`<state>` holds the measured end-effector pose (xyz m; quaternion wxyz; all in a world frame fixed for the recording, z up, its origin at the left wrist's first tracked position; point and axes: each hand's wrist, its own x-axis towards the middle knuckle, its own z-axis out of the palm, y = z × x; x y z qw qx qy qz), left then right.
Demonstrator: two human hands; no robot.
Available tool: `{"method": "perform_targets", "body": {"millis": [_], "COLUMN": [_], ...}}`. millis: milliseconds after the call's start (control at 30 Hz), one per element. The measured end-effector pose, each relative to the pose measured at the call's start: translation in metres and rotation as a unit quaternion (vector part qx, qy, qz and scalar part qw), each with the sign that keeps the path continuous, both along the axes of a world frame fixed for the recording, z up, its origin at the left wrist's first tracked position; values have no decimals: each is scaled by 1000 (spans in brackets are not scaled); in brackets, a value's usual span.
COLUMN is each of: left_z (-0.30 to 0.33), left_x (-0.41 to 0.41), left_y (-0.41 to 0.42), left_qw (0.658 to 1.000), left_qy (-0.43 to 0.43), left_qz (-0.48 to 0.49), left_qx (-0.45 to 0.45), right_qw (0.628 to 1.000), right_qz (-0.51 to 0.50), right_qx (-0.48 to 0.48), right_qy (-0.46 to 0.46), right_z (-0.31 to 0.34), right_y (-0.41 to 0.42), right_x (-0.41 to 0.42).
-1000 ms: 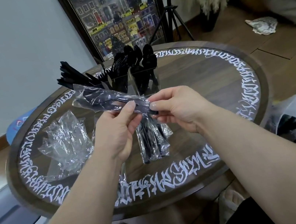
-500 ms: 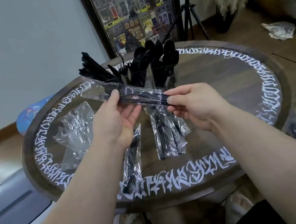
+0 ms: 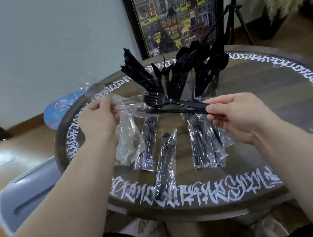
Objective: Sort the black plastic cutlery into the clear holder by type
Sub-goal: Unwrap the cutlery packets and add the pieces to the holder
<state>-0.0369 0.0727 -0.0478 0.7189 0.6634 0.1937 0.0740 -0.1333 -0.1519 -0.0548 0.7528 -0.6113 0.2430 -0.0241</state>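
Above the bench (image 3: 271,100) | right hand (image 3: 239,117) pinches bare fork-and-knife set (image 3: 172,104) by its handles, freeing ends for sorting | left hand (image 3: 98,121) grips emptied wrapper (image 3: 125,107), drawn clear | clear holder (image 3: 182,81) behind, part filled | wrapped packs (image 3: 204,143) wait below.

We've got the right hand (image 3: 239,117) pinching a bare black fork (image 3: 169,102) and knife by the handles, left hand (image 3: 98,121) gripping the clear wrapper (image 3: 126,104), wrapped sets (image 3: 204,143) lying on the table (image 3: 271,100).

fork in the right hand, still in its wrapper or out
Out: the fork head is bare, held by the right hand; the left hand holds the clear wrapper off to the side.
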Motion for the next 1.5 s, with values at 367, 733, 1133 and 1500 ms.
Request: {"method": "perform_targets", "body": {"millis": [367, 733, 1133, 1500], "left_z": [-5, -37, 1, -6], "left_x": [29, 18, -25, -34], "left_y": [21, 44, -31, -65], "left_qw": [995, 844, 980, 961], "left_qy": [52, 30, 63, 29], "left_qz": [77, -131, -173, -257], "left_qx": [-26, 518, 77, -96], "right_qw": [998, 996, 995, 985], "right_qz": [32, -81, -63, 125], "right_qx": [-24, -18, 77, -102], "right_qy": [42, -10, -1, 66], "right_z": [-2, -7, -5, -13], "right_y": [11, 11, 24, 20], "right_x": [7, 11, 13, 9]}}
